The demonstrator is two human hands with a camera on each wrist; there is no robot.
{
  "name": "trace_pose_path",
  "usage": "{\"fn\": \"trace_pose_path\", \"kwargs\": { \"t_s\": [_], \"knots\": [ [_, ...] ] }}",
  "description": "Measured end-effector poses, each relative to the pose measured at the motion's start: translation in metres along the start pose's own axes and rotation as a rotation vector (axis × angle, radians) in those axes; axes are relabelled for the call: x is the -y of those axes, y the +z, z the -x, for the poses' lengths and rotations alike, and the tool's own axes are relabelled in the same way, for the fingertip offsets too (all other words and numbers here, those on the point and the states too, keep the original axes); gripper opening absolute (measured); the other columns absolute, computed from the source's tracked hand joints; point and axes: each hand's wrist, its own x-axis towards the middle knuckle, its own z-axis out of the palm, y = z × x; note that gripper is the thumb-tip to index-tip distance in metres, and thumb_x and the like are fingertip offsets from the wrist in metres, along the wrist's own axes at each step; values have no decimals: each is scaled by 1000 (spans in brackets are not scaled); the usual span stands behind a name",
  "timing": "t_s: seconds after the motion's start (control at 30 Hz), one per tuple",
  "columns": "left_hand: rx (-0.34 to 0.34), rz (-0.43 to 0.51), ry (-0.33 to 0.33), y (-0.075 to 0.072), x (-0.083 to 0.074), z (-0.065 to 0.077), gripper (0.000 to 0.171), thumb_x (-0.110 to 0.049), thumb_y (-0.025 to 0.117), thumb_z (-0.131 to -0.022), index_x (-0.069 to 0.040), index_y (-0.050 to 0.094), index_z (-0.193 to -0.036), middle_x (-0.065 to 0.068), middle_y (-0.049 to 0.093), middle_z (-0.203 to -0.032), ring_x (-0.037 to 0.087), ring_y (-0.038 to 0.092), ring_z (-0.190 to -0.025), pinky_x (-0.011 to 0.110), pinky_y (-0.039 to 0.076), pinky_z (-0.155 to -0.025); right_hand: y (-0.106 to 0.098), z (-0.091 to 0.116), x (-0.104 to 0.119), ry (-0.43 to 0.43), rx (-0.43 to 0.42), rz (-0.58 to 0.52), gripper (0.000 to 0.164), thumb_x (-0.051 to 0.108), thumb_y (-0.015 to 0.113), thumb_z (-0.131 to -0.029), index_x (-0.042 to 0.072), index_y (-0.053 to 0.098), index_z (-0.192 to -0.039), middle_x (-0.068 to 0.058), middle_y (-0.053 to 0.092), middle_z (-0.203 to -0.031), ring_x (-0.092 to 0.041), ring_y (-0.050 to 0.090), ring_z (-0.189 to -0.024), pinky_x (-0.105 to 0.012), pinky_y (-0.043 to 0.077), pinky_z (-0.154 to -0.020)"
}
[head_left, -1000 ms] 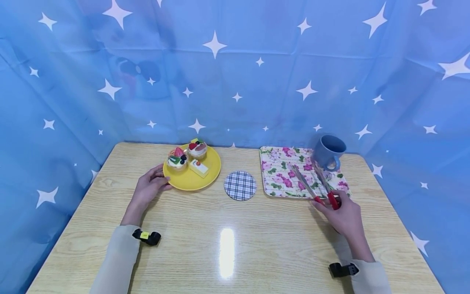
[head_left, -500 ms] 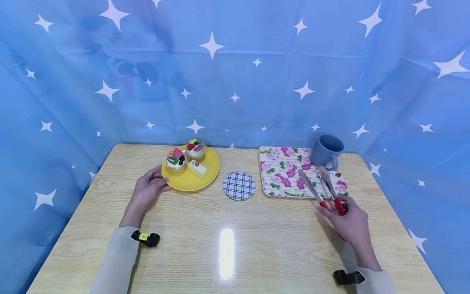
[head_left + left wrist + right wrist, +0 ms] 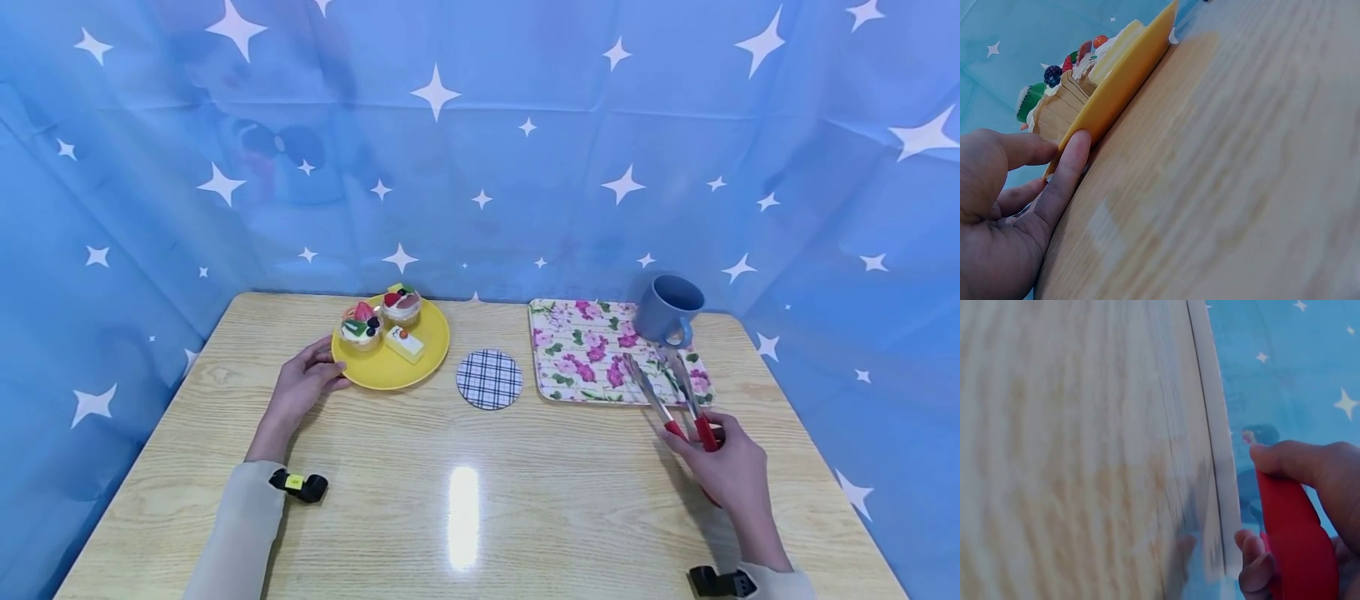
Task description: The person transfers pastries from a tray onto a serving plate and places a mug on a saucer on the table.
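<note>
My left hand [image 3: 303,385] pinches the near-left rim of a yellow plate [image 3: 388,375]. In the left wrist view the thumb and a finger lie on the rim of the plate [image 3: 1124,87]. Two fruit-topped cupcakes [image 3: 361,326] and a small cake slice [image 3: 406,343] sit on it. On the other side my right hand [image 3: 731,471] grips metal tongs [image 3: 705,433] by their red handles. Their two arms stand apart and point over the floral tray [image 3: 570,385]. Up close in the right wrist view, the thumb presses a red tongs handle [image 3: 1300,550].
A blue mug [image 3: 666,310] stands on the back right corner of the tray, its handle facing front. Between plate and tray lies a round checked coaster [image 3: 489,379]. Behind the wooden table [image 3: 360,500] hangs a blue curtain [image 3: 495,150] with white stars.
My right hand has drawn the tongs back toward the front right, away from the tray's middle and the mug. The left hand and the plate have stayed in place.
</note>
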Motion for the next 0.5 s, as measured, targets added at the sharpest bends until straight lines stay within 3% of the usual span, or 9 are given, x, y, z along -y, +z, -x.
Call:
{"fn": "trace_pose_path", "kwargs": {
  "t_s": [0.37, 0.5],
  "knots": [
    [11, 26, -12, 0, -3, 2, 66, -13, 59, -105, -16, 27, -164, 10, 49, -128, 5, 68, -99, 24, 64, -94, -1, 3, -6, 28, -4, 2, 102, 66, 73, -85, -8, 42, -147, -29, 67, -121, -39, 64, -103, -22, 52, -59],
    [17, 26, -13, 0, -3, 3, 68, -13, 59, -105, -15, 26, -164, 10, 49, -128, 4, 68, -99, 25, 64, -94, -2, 1, -8, 42, -6, 7, 102, 66, 72, -85, -8, 40, -147, -29, 66, -120, -40, 63, -104, -29, 57, -61]
  ]
}}
